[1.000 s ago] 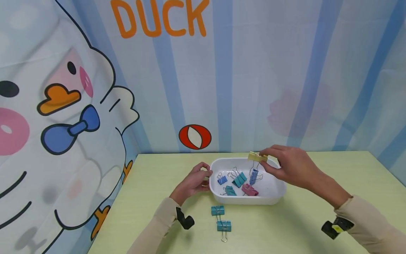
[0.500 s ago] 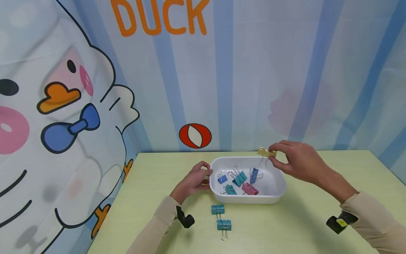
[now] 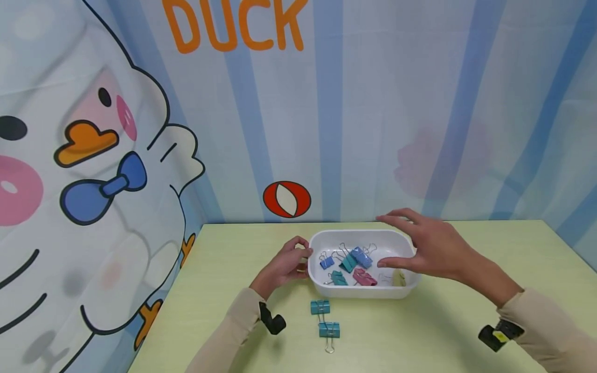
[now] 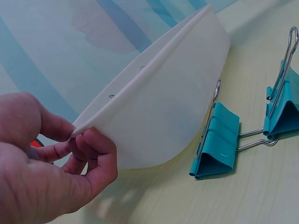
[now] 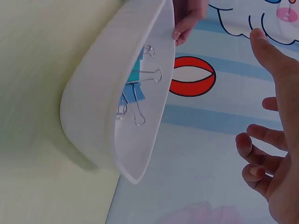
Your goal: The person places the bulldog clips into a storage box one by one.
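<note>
My left hand (image 3: 285,263) pinches the left rim of a white plastic tub (image 4: 163,102) between thumb and fingers. Over the tub's right end, my right hand (image 3: 436,246) is spread with thumb and fingers apart, holding nothing. Below it a yellow binder clip (image 3: 398,278) lies inside the tub at the right. Also in the tub are a pink binder clip (image 3: 365,277), a larger blue binder clip (image 3: 361,257), a small blue binder clip (image 3: 327,262) and two teal ones, one beside the larger blue clip (image 3: 347,262) and one near the front wall (image 3: 338,278).
Two teal binder clips, an upper one (image 3: 320,307) and a lower one (image 3: 329,330), lie in a line on the pale yellow table (image 3: 242,331) in front of the tub. A printed cloth backdrop (image 3: 373,103) stands behind the table.
The right hand has let go of the yellow binder clip, which now lies in the tub, and its fingers have spread. The larger blue clip has shifted left. The left hand has stayed put.
</note>
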Demonstrator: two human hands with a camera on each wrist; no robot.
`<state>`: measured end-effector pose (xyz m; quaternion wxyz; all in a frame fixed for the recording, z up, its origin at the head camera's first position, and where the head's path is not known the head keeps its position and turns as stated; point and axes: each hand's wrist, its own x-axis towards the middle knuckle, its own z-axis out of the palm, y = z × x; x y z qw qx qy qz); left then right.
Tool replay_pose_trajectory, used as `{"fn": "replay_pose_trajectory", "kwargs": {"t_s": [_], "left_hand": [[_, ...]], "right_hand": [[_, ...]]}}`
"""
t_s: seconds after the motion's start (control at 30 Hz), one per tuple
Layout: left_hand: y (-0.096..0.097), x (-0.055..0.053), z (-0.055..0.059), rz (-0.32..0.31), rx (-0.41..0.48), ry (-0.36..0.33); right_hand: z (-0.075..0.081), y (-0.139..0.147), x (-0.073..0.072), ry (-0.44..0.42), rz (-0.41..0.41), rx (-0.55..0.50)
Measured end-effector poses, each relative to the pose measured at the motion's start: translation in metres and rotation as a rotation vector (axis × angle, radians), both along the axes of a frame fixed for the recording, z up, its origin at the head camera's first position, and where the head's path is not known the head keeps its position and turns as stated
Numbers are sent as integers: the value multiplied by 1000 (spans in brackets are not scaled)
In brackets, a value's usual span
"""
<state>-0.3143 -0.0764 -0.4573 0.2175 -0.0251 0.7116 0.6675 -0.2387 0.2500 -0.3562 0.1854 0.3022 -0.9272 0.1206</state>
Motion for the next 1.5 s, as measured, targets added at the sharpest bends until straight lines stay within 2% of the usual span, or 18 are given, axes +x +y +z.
{"fn": "replay_pose_trajectory", "kwargs": {"t_s": [0.27, 0.43, 0.53, 0.73, 0.83, 1.1, 1.23, 1.5], "left_hand": [[0, -1, -1, -8, -2, -2], [0, 0, -1, -10, -1, -2], [-1, 0, -1, -9, 7, -3], [-1, -1, -2, -12, 3, 3], [0, -1, -2, -5, -8, 1], [0, 0, -1, 4, -16, -1], [0, 0, -2, 0, -14, -2], [1, 0, -1, 2, -14, 5]], "right_hand": [[-24, -34, 20, -59, 101, 53], [-44, -54, 36, -111, 205, 73], [-56, -64, 44, -164, 241, 89], [-77, -77, 51, -296, 280, 118], [-87, -81, 51, -333, 300, 133], [-110, -89, 51, -363, 292, 131], [-119, -92, 50, -343, 283, 123], [-123, -97, 50, -298, 314, 107]]}}
